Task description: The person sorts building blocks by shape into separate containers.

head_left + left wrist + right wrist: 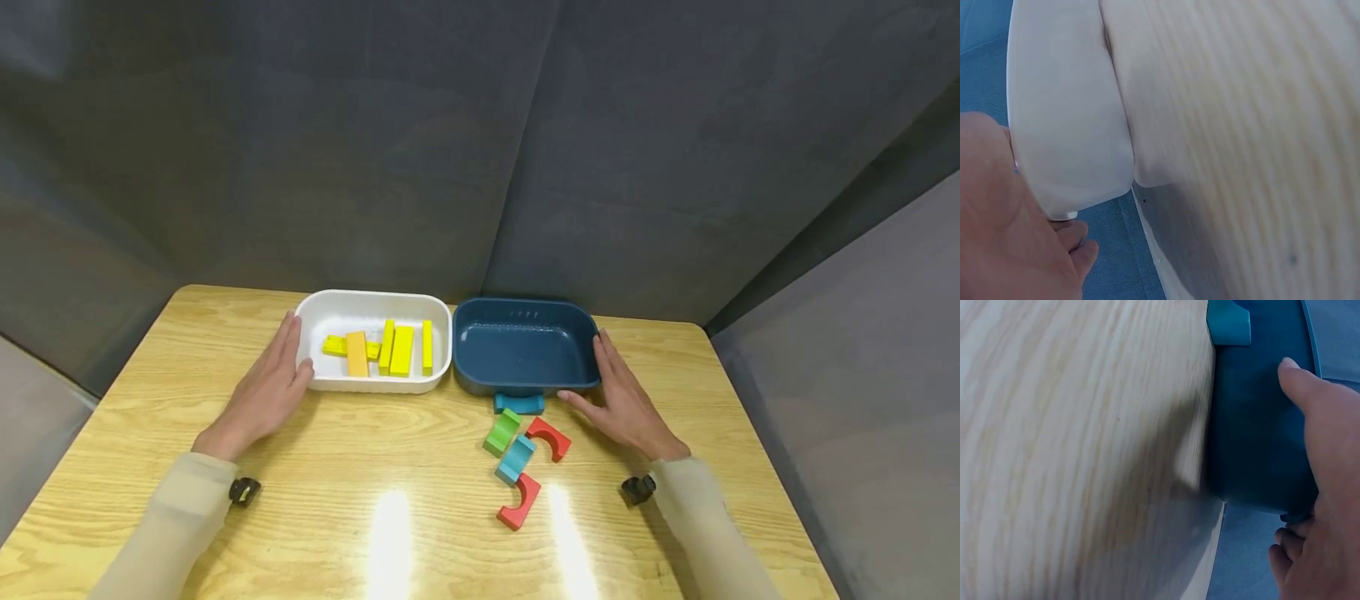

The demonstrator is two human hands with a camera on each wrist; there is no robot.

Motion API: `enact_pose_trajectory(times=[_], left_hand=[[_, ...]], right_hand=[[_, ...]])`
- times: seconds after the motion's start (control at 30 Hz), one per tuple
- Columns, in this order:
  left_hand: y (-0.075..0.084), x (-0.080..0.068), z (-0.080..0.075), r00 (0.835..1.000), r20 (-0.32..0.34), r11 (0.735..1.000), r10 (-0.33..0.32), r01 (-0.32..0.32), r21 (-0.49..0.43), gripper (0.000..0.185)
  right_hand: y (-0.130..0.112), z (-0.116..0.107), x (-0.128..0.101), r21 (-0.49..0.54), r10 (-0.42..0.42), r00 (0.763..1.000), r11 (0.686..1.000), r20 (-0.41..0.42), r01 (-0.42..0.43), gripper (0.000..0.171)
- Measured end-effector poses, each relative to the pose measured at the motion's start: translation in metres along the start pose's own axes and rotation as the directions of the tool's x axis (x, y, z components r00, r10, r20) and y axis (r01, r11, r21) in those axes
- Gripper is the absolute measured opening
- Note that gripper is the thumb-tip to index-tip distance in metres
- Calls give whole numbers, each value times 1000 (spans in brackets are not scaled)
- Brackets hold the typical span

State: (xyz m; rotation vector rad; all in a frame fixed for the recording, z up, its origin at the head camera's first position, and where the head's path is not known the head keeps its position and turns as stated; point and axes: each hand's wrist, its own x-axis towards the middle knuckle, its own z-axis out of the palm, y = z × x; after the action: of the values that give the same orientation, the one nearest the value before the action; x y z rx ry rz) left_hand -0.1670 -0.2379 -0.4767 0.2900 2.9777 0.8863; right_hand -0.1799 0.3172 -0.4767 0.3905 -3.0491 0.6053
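Note:
My left hand [262,396] rests against the left end of a white plastic basin [375,386], with fairly straight fingers along its side and the thumb by the front corner. Inside lie several yellow blocks [402,351] and an orange block [357,354]. At the right end of a dark blue basin [525,342], my right hand [626,408] lays its extended fingers along the side. Its thumb touches the front wall, as the right wrist view also shows. The blue basin holds nothing and stands beside the white one.
In front of the blue basin lie a blue arch block [519,405], a green one [502,432], a light blue one [516,459] and two red arch blocks, one upper [551,437], one lower [520,503]. Behind the wooden table [300,517] hangs a dark grey curtain [375,150].

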Motion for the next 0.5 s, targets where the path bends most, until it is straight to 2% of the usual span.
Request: enact_pose_trajectory(times=[0.23,0.5], left_hand=[[2,1,-2,1000,-9,1000,14,-14,-3,74],[4,0,-7,1000,-24,1000,19,-20,-8,77]], right_hand=[[-1,-1,-1,-9,-19,1000,1000,-5,19,110],[-2,-1,-3,5,2,1000,1000,10,-2,114]])
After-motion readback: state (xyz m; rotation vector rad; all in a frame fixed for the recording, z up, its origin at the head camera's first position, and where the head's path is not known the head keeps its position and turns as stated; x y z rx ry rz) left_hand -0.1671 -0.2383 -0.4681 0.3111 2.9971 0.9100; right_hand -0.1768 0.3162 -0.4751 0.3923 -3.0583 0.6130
